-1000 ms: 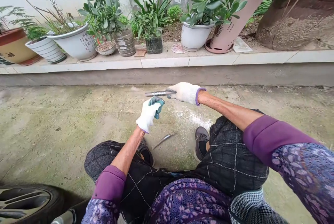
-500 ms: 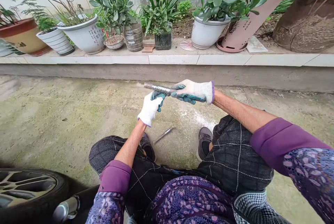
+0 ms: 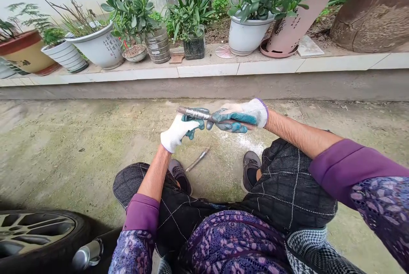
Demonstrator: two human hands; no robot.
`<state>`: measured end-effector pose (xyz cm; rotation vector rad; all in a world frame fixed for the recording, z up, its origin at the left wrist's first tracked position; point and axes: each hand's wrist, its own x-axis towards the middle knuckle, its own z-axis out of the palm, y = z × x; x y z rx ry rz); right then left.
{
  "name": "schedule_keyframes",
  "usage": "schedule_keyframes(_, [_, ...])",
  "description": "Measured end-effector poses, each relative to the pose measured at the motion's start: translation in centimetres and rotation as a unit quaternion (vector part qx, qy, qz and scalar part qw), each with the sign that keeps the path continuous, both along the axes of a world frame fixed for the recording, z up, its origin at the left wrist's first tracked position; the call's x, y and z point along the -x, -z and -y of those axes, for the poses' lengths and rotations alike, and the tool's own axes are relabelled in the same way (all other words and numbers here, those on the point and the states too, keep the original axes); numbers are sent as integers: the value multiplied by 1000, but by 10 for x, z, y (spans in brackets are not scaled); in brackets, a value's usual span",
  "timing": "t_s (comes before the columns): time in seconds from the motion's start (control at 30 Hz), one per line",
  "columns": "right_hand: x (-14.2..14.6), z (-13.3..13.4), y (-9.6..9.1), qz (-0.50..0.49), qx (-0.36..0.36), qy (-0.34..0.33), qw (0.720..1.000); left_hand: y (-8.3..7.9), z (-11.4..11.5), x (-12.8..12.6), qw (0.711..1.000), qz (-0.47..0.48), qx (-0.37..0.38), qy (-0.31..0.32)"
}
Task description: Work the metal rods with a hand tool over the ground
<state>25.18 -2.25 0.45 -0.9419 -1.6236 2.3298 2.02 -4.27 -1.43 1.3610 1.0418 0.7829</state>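
1. We see the wire-wound rod point(image 3: 195, 113) raised above the concrete ground point(image 3: 79, 129), lying nearly level in front of the knees, with a bright silvery winding around its middle stretch.
2. Our left hand point(image 3: 185, 128), in a white knit glove with a teal coating, is closed around the wound part; teal fingers show above and below the rod, and its bare left end sticks out past the glove.
3. Our right hand point(image 3: 238, 118), gloved alike with a purple cuff, is turned so that its coated palm shows. Its fingertips meet the rod's right end, but we cannot tell how firmly they close on it. The two hands are just beside each other.
4. A second, thinner rod point(image 3: 197, 160) lies slantwise on the ground between our left shoe point(image 3: 179, 174) and right shoe point(image 3: 251, 169), silvery near its upper end.
5. Near the right shoe we notice a white powdery patch point(image 3: 249, 141).
6. Beyond the hands runs a tiled ledge point(image 3: 207, 70) bearing a white pot with black lettering point(image 3: 100, 48), a dark square pot point(image 3: 194, 48) and a pink tapered pot point(image 3: 287, 35).
7. At lower left we have a spoked car wheel point(image 3: 35, 231) and, just beside it, a silvery metal cylinder point(image 3: 87, 255).
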Motion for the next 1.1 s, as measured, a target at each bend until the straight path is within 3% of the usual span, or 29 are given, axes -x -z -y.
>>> schedule_keyframes(0.1, [2,-4,1,21,-66,4,998,0,-4,-2,1000,28,5,-6])
schedule_keyframes(0.2, [12,-9,2,115,-230,43,965,6,-8,-10,997,36,-1,-69])
schedule_keyframes(0.27, [20,-10,1,214,-377,95,896,10,-11,-16,992,53,3,-114])
schedule_keyframes(0.37, [29,-10,-4,323,-552,118,760,11,-16,-22,985,91,13,-148])
schedule_keyframes(0.4, [30,-9,-5,342,-585,105,728,11,-16,-22,984,96,11,-153])
schedule_keyframes(0.47, [31,-6,-8,367,-612,76,696,10,-15,-21,983,93,6,-159])
schedule_keyframes(0.57, [29,-6,-10,381,-609,62,693,9,-9,-18,985,85,7,-149])
schedule_keyframes(0.87, [20,-31,-6,384,-540,118,739,3,13,-16,995,35,8,-95])
schedule_keyframes(1.1, [8,-34,2,370,-503,144,768,12,15,-17,994,84,38,-64])
